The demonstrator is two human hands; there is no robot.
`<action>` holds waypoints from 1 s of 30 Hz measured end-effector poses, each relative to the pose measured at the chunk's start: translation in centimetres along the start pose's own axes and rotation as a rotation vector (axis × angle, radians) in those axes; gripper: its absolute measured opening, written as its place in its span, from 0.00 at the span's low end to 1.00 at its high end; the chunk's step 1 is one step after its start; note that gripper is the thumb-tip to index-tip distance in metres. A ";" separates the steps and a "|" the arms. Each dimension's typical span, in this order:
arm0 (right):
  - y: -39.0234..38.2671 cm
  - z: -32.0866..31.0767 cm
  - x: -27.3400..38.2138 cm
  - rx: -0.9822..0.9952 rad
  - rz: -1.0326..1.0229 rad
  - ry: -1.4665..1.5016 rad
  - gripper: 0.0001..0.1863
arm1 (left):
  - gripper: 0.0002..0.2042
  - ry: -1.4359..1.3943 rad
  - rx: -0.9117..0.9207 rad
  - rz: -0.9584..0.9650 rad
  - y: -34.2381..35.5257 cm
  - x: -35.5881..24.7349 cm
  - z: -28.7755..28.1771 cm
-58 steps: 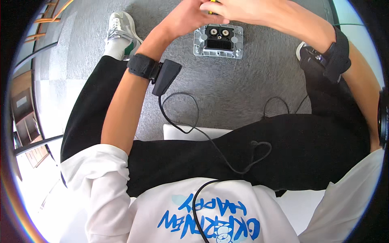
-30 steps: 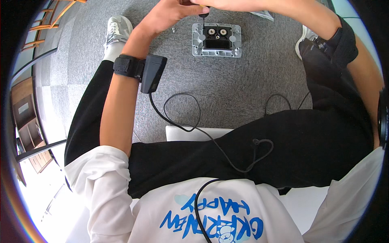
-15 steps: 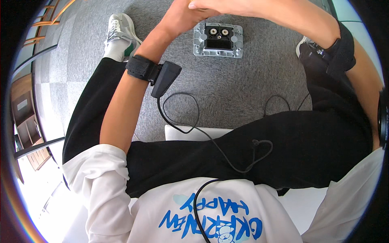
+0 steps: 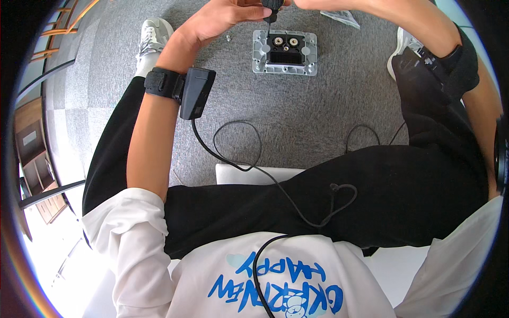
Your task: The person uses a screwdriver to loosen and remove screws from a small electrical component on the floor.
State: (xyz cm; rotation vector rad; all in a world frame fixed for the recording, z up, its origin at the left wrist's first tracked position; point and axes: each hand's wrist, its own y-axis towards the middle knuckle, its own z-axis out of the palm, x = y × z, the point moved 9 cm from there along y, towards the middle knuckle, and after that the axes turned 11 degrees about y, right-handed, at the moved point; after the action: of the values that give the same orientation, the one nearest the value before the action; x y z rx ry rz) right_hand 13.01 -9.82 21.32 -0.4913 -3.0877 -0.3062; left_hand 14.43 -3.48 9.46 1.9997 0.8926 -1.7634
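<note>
- Well, the left hand (image 4: 228,16) has swung leftward since half a second ago, uncovering the tray's (image 4: 313,61) far left corner, and the driver (image 4: 272,6) shows now, black handle up and thin shaft down
- The left thumb and fingers are wrapped on that handle, just beyond the tray's far edge
- The right hand (image 4: 314,3) has drawn off to the right, only its near edge showing at the top of the view; whether it clasps the handle's end or nothing at all, I can't tell
- The tray hasn't budged: it lies flat on the carpet (image 4: 297,116), with the black block (image 4: 286,57) in its middle and two round fittings (image 4: 278,41) side by side toward its far edge
- The shaft drops to the block's far left corner; I can't make out what the tip meets
- A second ago the wrist was out like this, then in, which to me suggests turning work at that one corner, likely unfinished
- With the hands shifted, a clear bag (image 4: 342,18) is back in sight beyond the tray's far right corner, and tiny pale bits (image 4: 228,38), perhaps screws, off its left edge
</note>
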 end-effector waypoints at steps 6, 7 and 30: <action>-0.6 0.1 -0.1 0.037 0.298 0.143 0.15 | 0.21 0.294 -0.107 0.068 0.5 -1.1 0.5; -0.8 -0.2 -0.1 0.025 0.337 0.158 0.16 | 0.20 0.295 -0.111 -0.011 0.8 -0.9 0.9; -0.4 0.4 0.1 0.087 0.236 0.324 0.07 | 0.21 0.202 -0.154 0.163 0.0 -0.9 0.0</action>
State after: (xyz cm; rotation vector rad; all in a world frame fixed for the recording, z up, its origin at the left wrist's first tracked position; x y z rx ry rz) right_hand 12.83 -10.11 20.82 -0.7147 -2.6844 -0.2214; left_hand 14.38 -3.69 10.30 2.1094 0.8691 -1.3823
